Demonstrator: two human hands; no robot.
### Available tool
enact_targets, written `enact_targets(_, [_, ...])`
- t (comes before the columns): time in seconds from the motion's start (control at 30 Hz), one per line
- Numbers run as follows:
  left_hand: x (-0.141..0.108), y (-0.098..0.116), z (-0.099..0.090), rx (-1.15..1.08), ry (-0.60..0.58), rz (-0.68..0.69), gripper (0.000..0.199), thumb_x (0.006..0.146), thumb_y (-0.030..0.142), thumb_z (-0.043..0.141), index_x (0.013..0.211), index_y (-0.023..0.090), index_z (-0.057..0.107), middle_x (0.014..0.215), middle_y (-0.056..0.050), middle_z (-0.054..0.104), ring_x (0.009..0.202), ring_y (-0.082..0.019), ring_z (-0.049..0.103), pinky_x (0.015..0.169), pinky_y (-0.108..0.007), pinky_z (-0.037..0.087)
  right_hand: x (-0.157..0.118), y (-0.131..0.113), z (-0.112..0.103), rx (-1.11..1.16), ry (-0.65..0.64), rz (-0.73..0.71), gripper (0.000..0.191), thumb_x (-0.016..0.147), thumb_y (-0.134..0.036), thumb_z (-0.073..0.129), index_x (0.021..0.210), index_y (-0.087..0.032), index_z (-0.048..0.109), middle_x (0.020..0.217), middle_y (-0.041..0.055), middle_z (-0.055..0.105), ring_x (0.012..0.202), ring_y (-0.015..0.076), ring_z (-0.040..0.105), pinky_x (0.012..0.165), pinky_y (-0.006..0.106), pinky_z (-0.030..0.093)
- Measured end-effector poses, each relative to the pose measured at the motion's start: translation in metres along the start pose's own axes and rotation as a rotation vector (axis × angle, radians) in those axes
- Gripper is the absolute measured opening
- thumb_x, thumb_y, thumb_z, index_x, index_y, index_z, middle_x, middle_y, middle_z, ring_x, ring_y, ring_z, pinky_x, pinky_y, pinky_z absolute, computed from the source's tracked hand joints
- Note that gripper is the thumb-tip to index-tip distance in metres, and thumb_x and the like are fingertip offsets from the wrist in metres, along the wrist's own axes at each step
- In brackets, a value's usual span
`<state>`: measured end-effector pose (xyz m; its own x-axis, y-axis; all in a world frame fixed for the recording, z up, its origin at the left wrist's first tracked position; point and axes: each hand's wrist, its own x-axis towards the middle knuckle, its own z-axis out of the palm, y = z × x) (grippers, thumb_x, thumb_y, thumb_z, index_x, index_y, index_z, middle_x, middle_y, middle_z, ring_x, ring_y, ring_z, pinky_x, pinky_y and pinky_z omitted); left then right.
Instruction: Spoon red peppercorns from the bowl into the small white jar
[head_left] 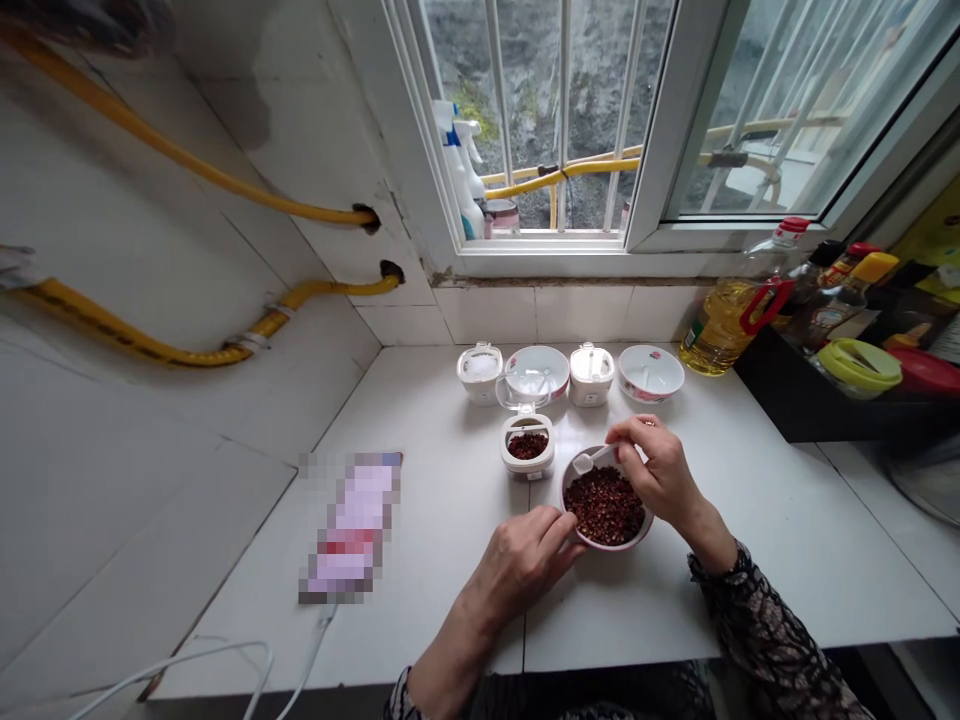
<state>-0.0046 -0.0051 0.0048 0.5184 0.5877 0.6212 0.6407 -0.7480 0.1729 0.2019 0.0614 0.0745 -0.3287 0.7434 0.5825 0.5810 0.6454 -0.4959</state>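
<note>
A bowl (pixel 616 546) of dark reddish-brown dried peppercorn-like pieces stands on the white counter. My left hand (pixel 529 552) grips its left rim, fingertips at the edge. In my right hand (pixel 654 468) is a small white spoon (pixel 586 461), pinched by the handle, its scoop over the back left of the bowl. Just left of the bowl sits an open white jar (pixel 528 462) with similar dark pieces inside. Behind are a white jar of white grains (pixel 480 374), another white jar (pixel 592 376) and two white bowls, one left (pixel 537 374) and one right (pixel 651 374).
An oil bottle (pixel 720 315) and a black rack (pixel 780 385) of sauce bottles stand at the back right. A blurred-out, pixelated flat object (pixel 356 525) with a white cable (pixel 315 645) lies on the left. Yellow hoses (pixel 187 355) run along the left wall; a barred window is behind.
</note>
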Motion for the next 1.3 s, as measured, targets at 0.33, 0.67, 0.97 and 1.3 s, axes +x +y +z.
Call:
enact_targets(0.33, [0.001, 0.000, -0.002, -0.004, -0.005, -0.003, 0.014, 0.102, 0.029, 0.046, 0.101, 0.017, 0.054, 0.075, -0.001, 0.060, 0.064, -0.015, 0.060, 0.054, -0.024, 0.045, -0.009, 0.005, 0.016, 0.079, -0.227, 0.135, 0.023, 0.083, -0.010, 0.043, 0.075, -0.022, 0.061, 0.073, 0.0018, 0.070, 0.074, 0.0189, 0.061, 0.082, 0.035, 0.048])
enact_targets(0.67, [0.001, 0.000, -0.003, 0.006, 0.004, 0.002, 0.019, 0.104, 0.032, 0.043, 0.101, 0.017, 0.054, 0.077, -0.003, 0.063, 0.064, -0.015, 0.061, 0.054, -0.024, 0.047, -0.005, 0.006, 0.007, 0.354, -0.114, 0.406, 0.019, 0.080, -0.017, 0.043, 0.071, -0.021, 0.060, 0.051, -0.0042, 0.053, 0.051, 0.0139, 0.051, 0.058, 0.027, 0.043])
enact_targets(0.97, [0.002, 0.001, -0.003, 0.012, 0.022, 0.012, 0.021, 0.105, 0.031, 0.040, 0.100, 0.017, 0.054, 0.075, -0.002, 0.061, 0.062, -0.015, 0.060, 0.052, -0.024, 0.046, -0.007, 0.009, 0.007, 0.480, -0.113, 0.558, 0.018, 0.079, -0.025, 0.045, 0.073, -0.019, 0.061, 0.051, -0.0038, 0.052, 0.050, 0.0131, 0.049, 0.052, 0.025, 0.039])
enact_targets(1.3, [0.002, 0.002, -0.003, 0.002, 0.013, 0.004, 0.019, 0.105, 0.031, 0.041, 0.101, 0.017, 0.054, 0.077, -0.002, 0.063, 0.064, -0.014, 0.060, 0.054, -0.025, 0.046, -0.002, 0.014, 0.007, 0.626, -0.057, 0.674, 0.016, 0.072, -0.030, 0.051, 0.069, -0.019, 0.063, 0.047, -0.0042, 0.054, 0.047, 0.0123, 0.049, 0.054, 0.026, 0.040])
